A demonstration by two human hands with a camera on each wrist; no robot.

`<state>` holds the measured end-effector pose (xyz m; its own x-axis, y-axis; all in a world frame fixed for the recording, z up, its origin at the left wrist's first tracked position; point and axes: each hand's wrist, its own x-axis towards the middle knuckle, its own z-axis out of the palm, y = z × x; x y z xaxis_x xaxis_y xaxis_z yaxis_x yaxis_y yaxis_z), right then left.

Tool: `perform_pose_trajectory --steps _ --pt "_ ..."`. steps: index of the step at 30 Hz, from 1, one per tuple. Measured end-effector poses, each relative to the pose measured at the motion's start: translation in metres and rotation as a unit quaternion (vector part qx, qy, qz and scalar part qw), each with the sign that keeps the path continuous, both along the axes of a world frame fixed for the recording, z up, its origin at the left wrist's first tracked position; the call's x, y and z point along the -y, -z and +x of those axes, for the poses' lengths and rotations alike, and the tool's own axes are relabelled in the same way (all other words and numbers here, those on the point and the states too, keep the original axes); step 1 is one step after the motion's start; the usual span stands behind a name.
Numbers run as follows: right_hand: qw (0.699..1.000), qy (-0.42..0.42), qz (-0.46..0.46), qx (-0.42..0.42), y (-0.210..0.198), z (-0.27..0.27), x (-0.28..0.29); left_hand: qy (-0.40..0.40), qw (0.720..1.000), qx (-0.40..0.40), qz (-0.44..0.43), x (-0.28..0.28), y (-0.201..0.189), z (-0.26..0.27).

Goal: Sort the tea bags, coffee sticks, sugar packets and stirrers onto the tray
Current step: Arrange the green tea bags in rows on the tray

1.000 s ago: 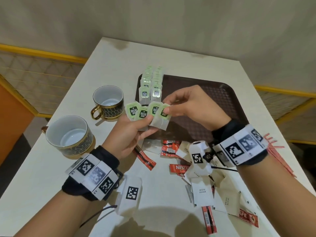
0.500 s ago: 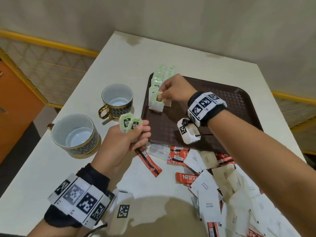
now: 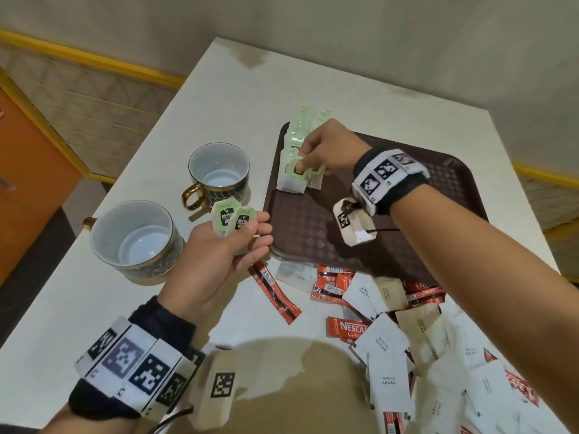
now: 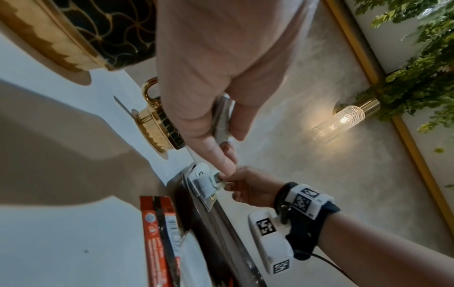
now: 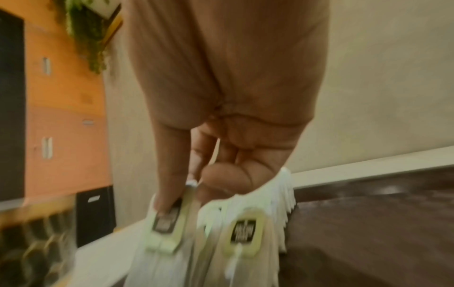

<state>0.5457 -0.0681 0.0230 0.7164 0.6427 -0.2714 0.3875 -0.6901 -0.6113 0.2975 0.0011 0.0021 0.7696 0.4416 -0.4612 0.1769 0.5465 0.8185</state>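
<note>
Pinching a tea bag (image 3: pixel 296 166) at the tray's (image 3: pixel 407 245) far left corner, the right hand (image 3: pixel 326 148) sets it against the row; the left hand (image 3: pixel 216 261) grips two tea bags (image 3: pixel 233 219) beside the tray's left edge. Left wrist view: coffee stick (image 4: pixel 159 240) along that edge. Right wrist view: fingertips (image 5: pixel 167 202) on the tags.

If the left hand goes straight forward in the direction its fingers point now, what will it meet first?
Most likely the near left rim of the tray: the left hand, holding two tea bags, points up and right toward it. Depth is unclear, so it may pass above the rim.
</note>
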Motion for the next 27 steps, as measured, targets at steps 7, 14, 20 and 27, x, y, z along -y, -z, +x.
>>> perform_pose_trajectory --steps 7,14,20,27 --pt "0.998 -0.008 -0.055 -0.044 -0.004 0.011 0.025 0.013 1.000 0.006 -0.010 0.001 0.000 -0.001" --pt "0.998 0.025 -0.028 0.041 0.014 0.010 0.015 0.006 0.999 0.007 -0.031 0.000 0.003 -0.003" --pt "0.991 -0.029 -0.035 0.126 0.021 0.000 0.020 0.000 0.999 0.007 -0.047 -0.002 0.004 -0.003" --pt "0.986 -0.059 -0.090 0.129 0.032 -0.006 0.019 0.018 0.982 0.048 -0.183 -0.007 -0.003 0.005"
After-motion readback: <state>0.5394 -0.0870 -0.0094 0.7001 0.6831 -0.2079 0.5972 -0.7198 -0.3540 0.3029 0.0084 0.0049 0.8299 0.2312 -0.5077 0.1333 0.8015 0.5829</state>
